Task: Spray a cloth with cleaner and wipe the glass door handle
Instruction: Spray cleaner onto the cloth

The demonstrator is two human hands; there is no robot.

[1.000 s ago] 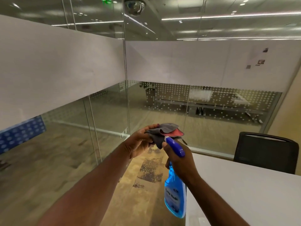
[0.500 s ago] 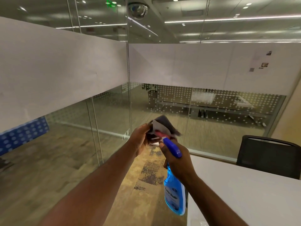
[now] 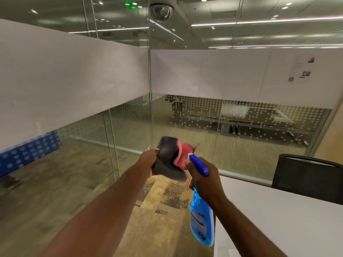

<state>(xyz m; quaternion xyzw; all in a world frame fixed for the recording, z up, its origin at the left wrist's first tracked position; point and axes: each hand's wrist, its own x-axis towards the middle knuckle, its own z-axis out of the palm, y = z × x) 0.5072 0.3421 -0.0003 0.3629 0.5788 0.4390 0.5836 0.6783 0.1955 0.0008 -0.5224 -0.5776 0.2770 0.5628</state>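
My left hand [image 3: 148,161] grips a grey cloth with a pink side [image 3: 169,160], held up at chest height and blurred by motion. My right hand [image 3: 204,179] is closed around the neck of a blue spray bottle [image 3: 201,219]. The bottle's blue nozzle [image 3: 197,163] points at the cloth from a few centimetres away. The bottle body hangs below my right hand. No door handle shows in this view.
Glass partition walls [image 3: 130,127] with white frosted bands stand ahead and to the left. A white table [image 3: 278,219] fills the lower right, with a black chair [image 3: 308,175] behind it. Patterned carpet [image 3: 163,201] lies below my arms.
The cloth has been turned and lifted upright in my left hand, showing more of its pink side. Both hands stay close together, with the nozzle still at the cloth.
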